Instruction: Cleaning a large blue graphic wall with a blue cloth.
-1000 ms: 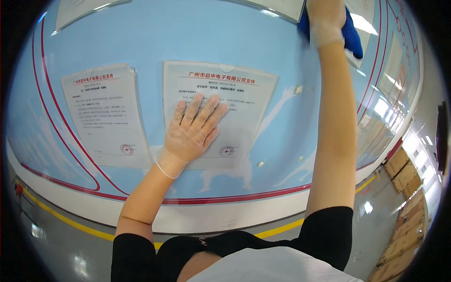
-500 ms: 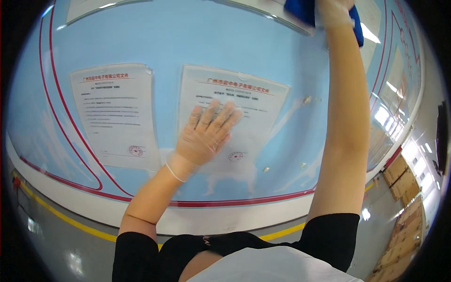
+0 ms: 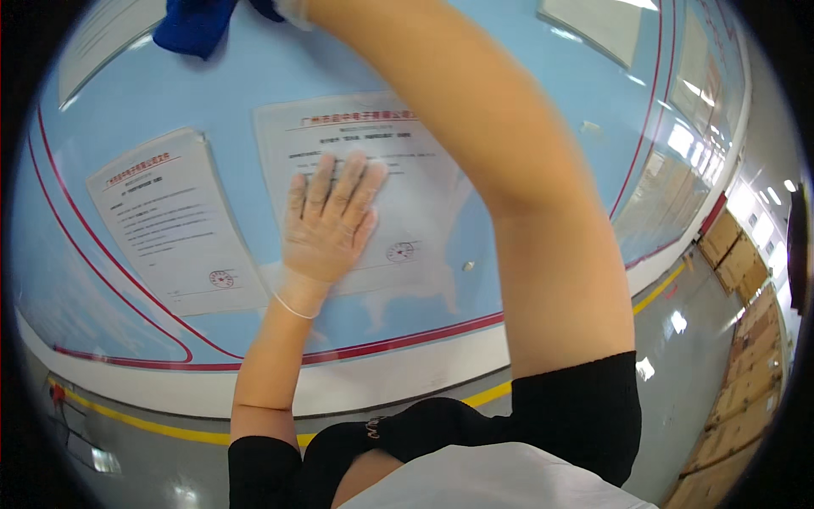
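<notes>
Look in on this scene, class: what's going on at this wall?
A person in thin, see-through gloves faces a blue wall. The left hand lies open on a sheet; another sheet is up to its left. The right arm crosses overhead, its hand at a blue cloth, but the top edge cuts off the grip.

Gloved left grip flat on printed sheet; right grip cut off at top, beside blue cloth.
</notes>
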